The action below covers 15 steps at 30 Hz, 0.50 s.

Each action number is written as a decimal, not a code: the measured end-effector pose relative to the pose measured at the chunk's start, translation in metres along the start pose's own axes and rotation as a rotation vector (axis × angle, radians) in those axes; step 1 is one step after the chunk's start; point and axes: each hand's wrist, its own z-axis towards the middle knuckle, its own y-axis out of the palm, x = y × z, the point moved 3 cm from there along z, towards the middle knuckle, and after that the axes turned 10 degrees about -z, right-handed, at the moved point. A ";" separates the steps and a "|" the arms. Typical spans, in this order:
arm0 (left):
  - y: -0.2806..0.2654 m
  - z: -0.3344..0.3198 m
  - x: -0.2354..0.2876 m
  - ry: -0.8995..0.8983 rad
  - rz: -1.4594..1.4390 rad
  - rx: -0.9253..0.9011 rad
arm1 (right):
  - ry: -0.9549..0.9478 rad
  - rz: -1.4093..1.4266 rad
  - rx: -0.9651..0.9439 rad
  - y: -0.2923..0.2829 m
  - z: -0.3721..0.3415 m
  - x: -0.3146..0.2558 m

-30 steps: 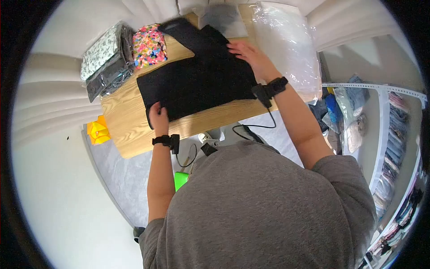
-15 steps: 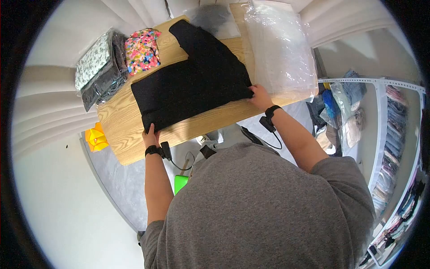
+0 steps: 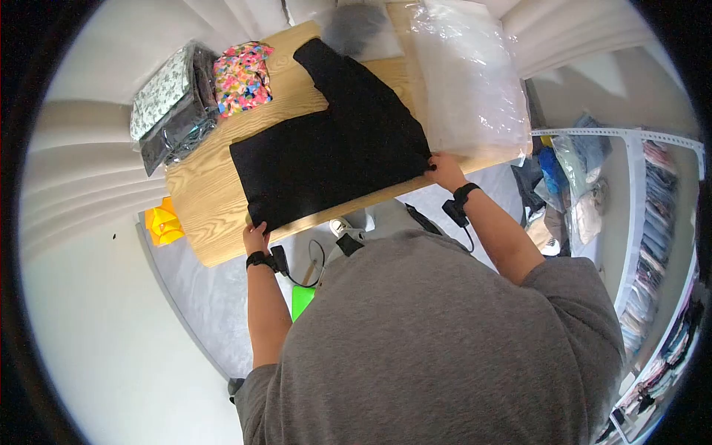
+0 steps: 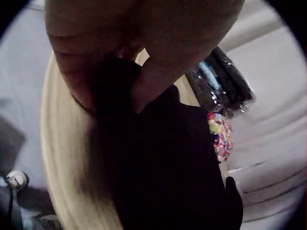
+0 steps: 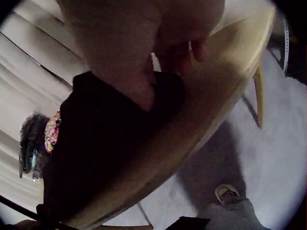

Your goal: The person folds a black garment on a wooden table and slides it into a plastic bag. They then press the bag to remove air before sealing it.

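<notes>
A black garment (image 3: pixel 334 148) lies folded flat on the wooden table, with one sleeve-like part reaching toward the far edge. My left hand (image 3: pixel 256 239) pinches its near left corner at the table's front edge. In the left wrist view, dark cloth (image 4: pixel 163 158) runs between the thumb and fingers of that hand (image 4: pixel 144 38). My right hand (image 3: pixel 446 173) grips the near right corner. The right wrist view has the right thumb and fingers (image 5: pixel 144 96) closed over a bunched corner of the cloth (image 5: pixel 100 139).
Clear plastic bags (image 3: pixel 467 81) lie on the table's right side, and a dark bagged item (image 3: pixel 356 31) at the back. A floral-print cloth (image 3: pixel 243 78) and packaged garments (image 3: pixel 165 93) sit at the left. Shelves of folded clothes (image 3: pixel 649 237) stand to the right.
My right hand has come from the garment's upper right side down to its near right corner. The left hand now grips the near left corner. The garment lies flatter and nearer the front edge.
</notes>
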 end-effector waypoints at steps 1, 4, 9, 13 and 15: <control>0.007 -0.003 0.007 0.008 -0.004 0.002 | -0.007 0.001 0.006 -0.011 0.005 -0.002; 0.026 -0.017 0.052 0.457 0.390 0.225 | 0.032 0.077 -0.292 -0.027 0.033 0.002; 0.079 -0.022 0.129 0.782 0.792 0.065 | -0.049 0.126 -0.086 -0.086 0.115 -0.027; 0.133 -0.006 0.155 0.804 0.862 -0.050 | -0.069 0.288 -0.103 -0.094 0.182 -0.076; 0.154 0.012 0.148 0.736 0.845 -0.166 | 0.007 0.426 -0.042 -0.065 0.219 -0.092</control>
